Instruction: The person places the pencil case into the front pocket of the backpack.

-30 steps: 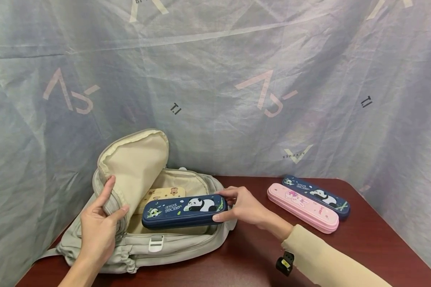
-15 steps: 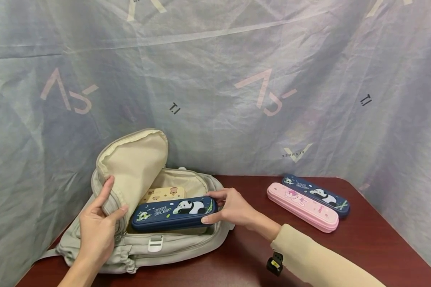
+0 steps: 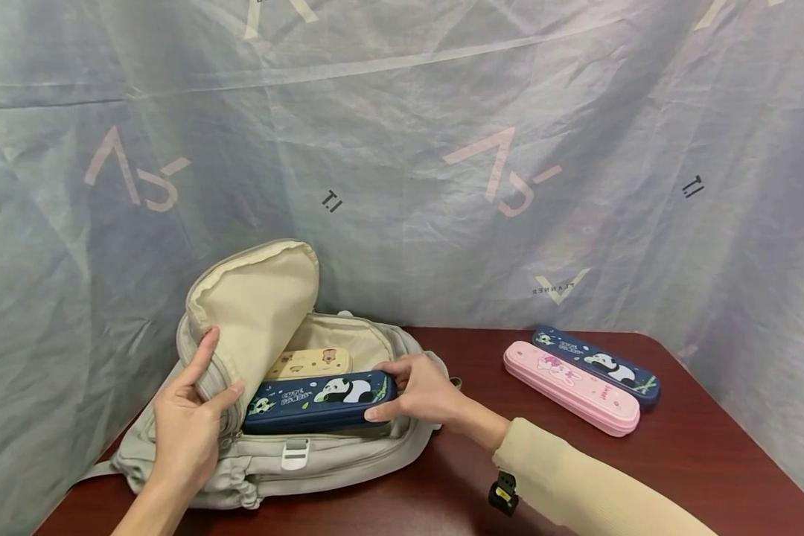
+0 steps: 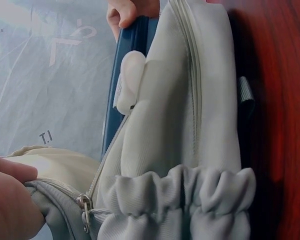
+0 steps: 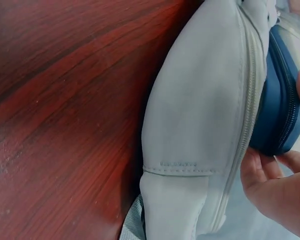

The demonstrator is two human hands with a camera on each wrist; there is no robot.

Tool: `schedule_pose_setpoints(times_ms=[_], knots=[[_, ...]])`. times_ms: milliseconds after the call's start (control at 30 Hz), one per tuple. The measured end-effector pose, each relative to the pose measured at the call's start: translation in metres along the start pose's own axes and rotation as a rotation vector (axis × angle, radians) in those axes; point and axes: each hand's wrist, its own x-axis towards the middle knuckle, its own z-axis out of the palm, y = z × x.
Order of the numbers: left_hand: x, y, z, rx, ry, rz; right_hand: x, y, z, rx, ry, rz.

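Observation:
A pale grey backpack [image 3: 335,469] lies on the table with its cream-lined flap [image 3: 261,298] raised. My left hand [image 3: 187,424] pinches the flap's zipped edge between thumb and fingers; the left wrist view shows the zip pull [image 4: 85,202] close by. My right hand [image 3: 422,391] grips the right end of a navy pencil case [image 3: 321,402] printed with pandas. The case lies level in the backpack's opening, its left end behind the flap edge. Behind it, a cream case [image 3: 315,361] with small bear prints sits inside, partly hidden. The right wrist view shows the navy case's zip [image 5: 290,100] beside the bag's rim.
On the right of the dark red table [image 3: 469,476], a pink pencil case [image 3: 569,387] with a rabbit print rests against another navy panda case [image 3: 603,365]. A grey printed curtain [image 3: 402,186] hangs behind the table and along its sides.
My right hand has carried the navy pencil case leftward and slightly down into the backpack's opening. My left hand keeps its hold on the flap. The cases on the right stay put.

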Motion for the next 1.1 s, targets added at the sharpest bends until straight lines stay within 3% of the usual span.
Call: schedule_pose_setpoints(times_ms=[267,1100], knots=[[0.000,0.000,0.001,0.016,-0.019,0.007,0.004,0.002,0.010,0.010,-0.016,0.008],[0.000,0.000,-0.001,0.013,-0.016,0.005,0.015,-0.003,0.027,-0.097,0.016,0.038]])
